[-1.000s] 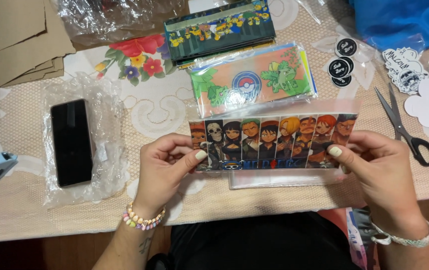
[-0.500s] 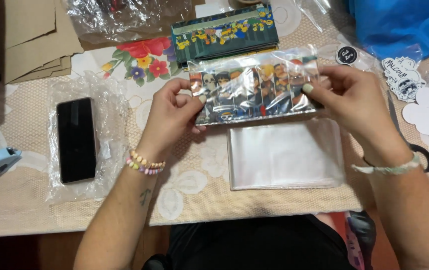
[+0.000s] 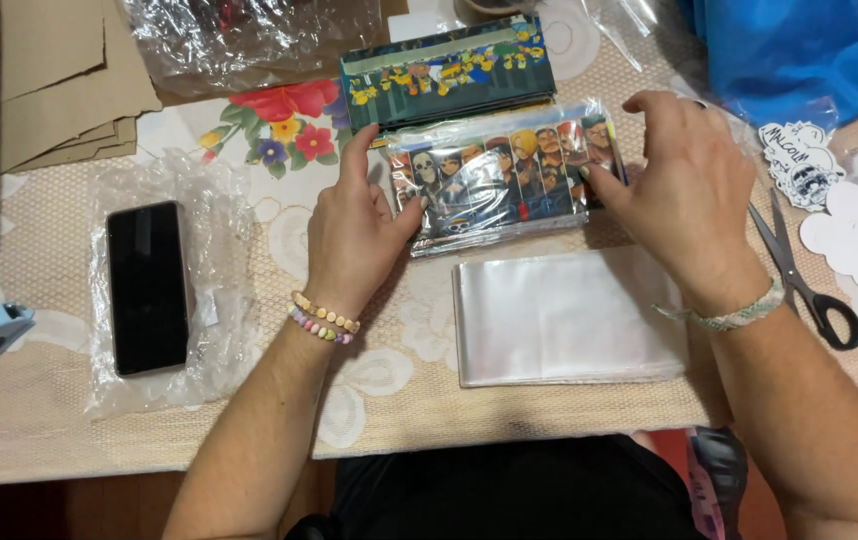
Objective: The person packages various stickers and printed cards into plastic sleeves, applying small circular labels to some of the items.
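Head view: nearest, clear sleeves (image 3: 569, 318) lie on the tablecloth (image 3: 99, 440). Beyond, the left hand (image 3: 354, 235) and right hand (image 3: 684, 195) pinch the ends of a bagged picture card (image 3: 504, 178); a box (image 3: 447, 72) lies behind.

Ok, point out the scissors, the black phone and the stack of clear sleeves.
scissors (image 3: 797, 268): head view, on the blades just above the black handles.
black phone (image 3: 147, 287): head view, middle of its dark screen.
stack of clear sleeves (image 3: 569, 318): head view, centre of the top sleeve.
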